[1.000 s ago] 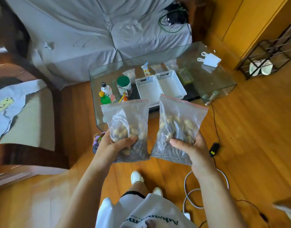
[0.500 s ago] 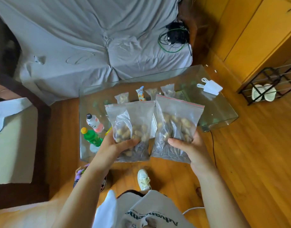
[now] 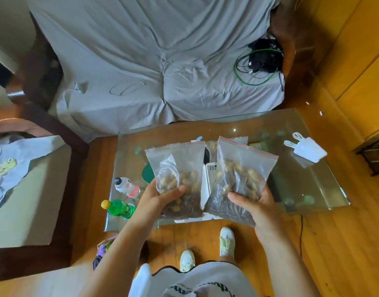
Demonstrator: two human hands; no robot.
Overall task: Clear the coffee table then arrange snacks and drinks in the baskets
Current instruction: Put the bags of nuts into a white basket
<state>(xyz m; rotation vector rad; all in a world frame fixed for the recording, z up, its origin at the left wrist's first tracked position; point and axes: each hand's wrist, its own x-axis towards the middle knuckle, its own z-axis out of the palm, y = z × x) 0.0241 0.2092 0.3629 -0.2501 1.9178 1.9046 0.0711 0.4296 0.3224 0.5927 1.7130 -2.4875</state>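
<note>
Your left hand grips one zip bag of nuts, your right hand grips another red-sealed bag, both held upright over the glass tabletop. A white basket peeks between them, two drink bottles off left.

We hold both bare forearms out ahead of us, hands raised side by side and slightly apart. Our left hand has its thumb laid across the front, fingers curled behind. Our right hand mirrors it, thumb pointing inward, palm cupped upward.
</note>
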